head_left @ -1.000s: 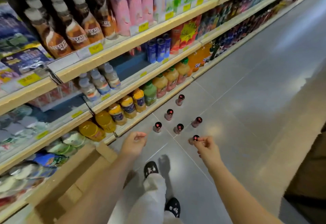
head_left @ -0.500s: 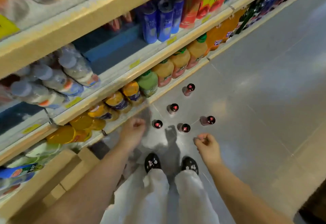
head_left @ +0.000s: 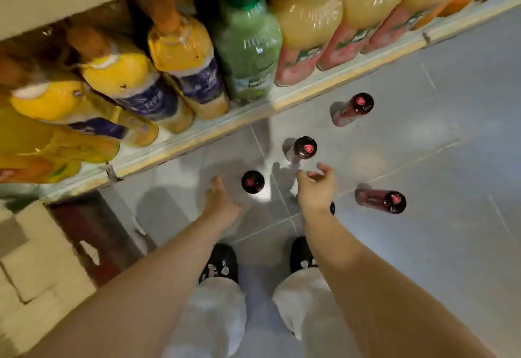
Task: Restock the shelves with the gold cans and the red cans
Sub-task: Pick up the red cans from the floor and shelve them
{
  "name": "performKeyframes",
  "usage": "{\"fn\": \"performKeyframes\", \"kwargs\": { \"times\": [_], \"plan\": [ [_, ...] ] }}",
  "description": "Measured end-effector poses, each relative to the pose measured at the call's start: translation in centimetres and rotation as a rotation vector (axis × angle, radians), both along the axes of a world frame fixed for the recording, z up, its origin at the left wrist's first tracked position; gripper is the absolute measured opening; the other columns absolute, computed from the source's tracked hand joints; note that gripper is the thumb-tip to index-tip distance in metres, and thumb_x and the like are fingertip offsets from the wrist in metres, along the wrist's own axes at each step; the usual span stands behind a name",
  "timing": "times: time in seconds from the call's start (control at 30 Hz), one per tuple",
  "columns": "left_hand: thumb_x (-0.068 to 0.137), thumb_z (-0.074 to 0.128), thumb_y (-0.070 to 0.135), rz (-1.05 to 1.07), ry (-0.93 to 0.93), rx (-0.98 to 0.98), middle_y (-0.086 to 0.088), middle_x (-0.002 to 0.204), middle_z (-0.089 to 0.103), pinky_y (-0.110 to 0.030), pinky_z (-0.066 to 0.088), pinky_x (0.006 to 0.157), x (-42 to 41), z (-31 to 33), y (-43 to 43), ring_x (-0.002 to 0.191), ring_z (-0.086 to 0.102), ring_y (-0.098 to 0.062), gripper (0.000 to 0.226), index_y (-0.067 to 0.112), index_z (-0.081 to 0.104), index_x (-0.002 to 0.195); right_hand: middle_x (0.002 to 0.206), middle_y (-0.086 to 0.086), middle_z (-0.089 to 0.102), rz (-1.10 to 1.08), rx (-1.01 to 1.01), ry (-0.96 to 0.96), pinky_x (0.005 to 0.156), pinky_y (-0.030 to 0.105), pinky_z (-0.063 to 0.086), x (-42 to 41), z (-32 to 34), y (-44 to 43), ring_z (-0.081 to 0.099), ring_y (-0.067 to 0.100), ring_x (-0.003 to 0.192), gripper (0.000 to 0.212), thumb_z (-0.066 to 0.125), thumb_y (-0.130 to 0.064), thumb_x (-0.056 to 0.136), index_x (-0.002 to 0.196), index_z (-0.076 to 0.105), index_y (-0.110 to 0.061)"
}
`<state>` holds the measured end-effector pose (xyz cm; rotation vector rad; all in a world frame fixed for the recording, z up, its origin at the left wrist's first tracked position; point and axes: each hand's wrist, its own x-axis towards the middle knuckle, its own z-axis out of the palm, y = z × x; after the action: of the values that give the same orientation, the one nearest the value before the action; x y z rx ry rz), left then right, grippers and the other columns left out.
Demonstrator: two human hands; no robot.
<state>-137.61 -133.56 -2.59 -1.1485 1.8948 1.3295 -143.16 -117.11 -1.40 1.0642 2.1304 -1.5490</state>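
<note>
Several red cans with dark tops stand on the grey tiled floor in front of the bottom shelf. One red can (head_left: 253, 182) is just right of my left hand (head_left: 222, 202), whose fingers are spread beside it without touching it. My right hand (head_left: 317, 188) hovers with fingers apart over another can (head_left: 332, 207), of which only a dark edge shows. A third can (head_left: 304, 147) stands just beyond my right fingertips. Two more cans (head_left: 380, 201) (head_left: 352, 109) stand farther right. No gold cans are in view.
The bottom shelf edge (head_left: 324, 89) runs diagonally above the cans, packed with large juice bottles (head_left: 248, 47). A cardboard box (head_left: 33, 287) sits on the floor at the left. My black shoes (head_left: 220, 261) stand right behind the cans.
The view has dropped much closer to the floor. Both hands have reached down toward the cans, and both have opened from loose fists.
</note>
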Motion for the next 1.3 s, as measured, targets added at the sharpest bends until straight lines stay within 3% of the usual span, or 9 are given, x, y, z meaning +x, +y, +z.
{"fn": "performKeyframes", "kwargs": {
  "times": [0.17,0.33,0.43,0.63,0.73,0.83,1.03,1.17,1.3],
  "plan": [
    [0.060,0.085,0.018,-0.185,0.142,-0.052,-0.006,0.139,0.025,-0.031,0.038,0.090,0.7,-8.1,0.8,0.120,0.036,-0.022,0.109,0.028,0.013,0.141,0.134,0.016,0.045,0.121,0.052,-0.102,0.103,0.042,0.040,-2.5,-9.0,0.5,0.051,0.031,0.118,0.085,0.074,-0.022,0.077,0.144,0.023,-0.011],
    [0.048,0.091,0.028,-0.082,0.343,-0.111,-0.002,0.124,0.038,-0.039,0.046,0.094,0.8,-13.0,0.9,0.110,0.047,-0.023,0.102,0.026,0.028,0.128,0.139,0.019,0.043,0.208,0.106,-0.103,0.095,0.035,0.041,-5.2,-13.3,1.7,0.047,0.033,0.123,0.096,0.082,-0.022,0.068,0.144,0.024,-0.010],
    [0.043,0.091,0.037,-0.145,0.436,-0.154,-0.003,0.124,0.043,-0.033,0.045,0.092,0.1,-14.9,1.1,0.108,0.049,-0.018,0.096,0.026,0.035,0.120,0.141,0.017,0.041,0.218,0.040,-0.157,0.102,0.047,0.041,-6.2,-14.5,2.3,0.045,0.035,0.125,0.097,0.082,-0.017,0.069,0.144,0.022,-0.011],
    [0.051,0.090,0.027,0.009,0.527,-0.127,0.019,0.087,0.050,-0.006,0.034,0.061,-1.3,-15.1,3.2,0.078,0.050,-0.004,0.067,0.029,0.042,0.097,0.132,0.015,0.049,0.137,-0.066,-0.107,0.104,0.046,0.040,-6.2,-15.5,2.4,0.049,0.032,0.119,0.086,0.084,-0.016,0.067,0.135,0.032,-0.012],
    [0.056,0.088,0.013,0.127,0.523,-0.065,0.015,0.087,0.053,-0.001,0.032,0.061,-1.4,-15.3,2.9,0.084,0.052,-0.008,0.063,0.024,0.045,0.100,0.123,0.013,0.056,0.143,0.026,-0.069,0.100,0.046,0.044,-6.4,-16.1,2.3,0.055,0.031,0.113,0.082,0.087,-0.022,0.062,0.128,0.042,-0.008],
    [0.058,0.086,0.009,0.185,0.479,-0.039,0.008,0.095,0.055,-0.019,0.039,0.079,-2.1,-15.2,1.6,0.092,0.052,-0.012,0.066,0.025,0.043,0.107,0.114,0.010,0.064,0.158,0.051,-0.002,0.095,0.039,0.048,-7.7,-16.2,1.5,0.060,0.026,0.106,0.070,0.088,-0.019,0.061,0.121,0.053,-0.008],
    [0.067,0.080,0.015,0.355,0.422,0.041,-0.009,0.114,0.059,-0.036,0.050,0.081,-2.4,-14.4,-1.1,0.103,0.059,-0.023,0.072,0.007,0.039,0.126,0.102,-0.001,0.062,0.218,-0.025,0.203,0.084,0.030,0.047,-6.1,-15.8,0.5,0.060,0.017,0.094,0.050,0.082,-0.024,0.069,0.108,0.050,-0.020],
    [0.067,0.081,0.023,0.260,0.481,0.119,0.007,0.106,0.061,-0.026,0.047,0.074,-2.1,-11.4,-2.3,0.094,0.059,-0.010,0.070,0.022,0.041,0.124,0.089,-0.015,0.063,0.296,-0.066,0.377,0.067,0.014,0.043,-5.6,-12.5,-1.0,0.061,-0.007,0.078,0.036,0.078,-0.037,0.065,0.089,0.051,-0.035],
    [0.052,0.085,0.031,0.084,0.639,0.069,0.012,0.097,0.069,-0.027,0.052,0.074,-3.6,-5.7,-3.1,0.090,0.067,-0.008,0.058,0.036,0.053,0.101,0.095,-0.007,0.063,0.441,0.055,0.605,0.074,0.026,0.049,-7.0,-7.0,-1.3,0.060,0.002,0.087,0.038,0.073,-0.051,0.061,0.089,0.053,-0.036]
  ]
}}
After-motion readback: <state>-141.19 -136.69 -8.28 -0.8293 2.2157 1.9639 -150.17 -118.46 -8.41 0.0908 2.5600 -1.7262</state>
